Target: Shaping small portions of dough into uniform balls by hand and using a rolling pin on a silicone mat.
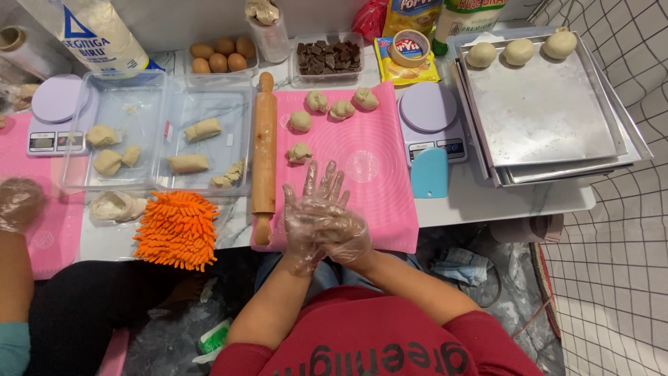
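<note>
Left hand and right hand in clear plastic gloves, pressed palm to palm over the near edge of the pink silicone mat. Left fingers spread and pointing up, right hand cupped across it. Likely a dough piece is being rolled between the palms, but it is hidden; cannot tell whether anything is actually gripped.

Just beyond the hands, five rough dough lumps lie apart on the mat, not yet rounded. Wooden rolling pin lies along the mat's left edge, untouched. Blue scraper sits just right of the mat, below a lilac kitchen scale.

Far right: stacked metal baking trays with three smooth dough balls in a row along the top edge; the rest of the tray is bare. Judged from this: shaping is at an early stage, three done, five lumps plus whatever is in the hands left.

Left of the pin: clear plastic container holding more dough pieces, orange chenille mitt in front of it. Back of the worktop: eggs and a tub of chocolate chunks. Another person's gloved hand rests at far left on a second pink mat.
</note>
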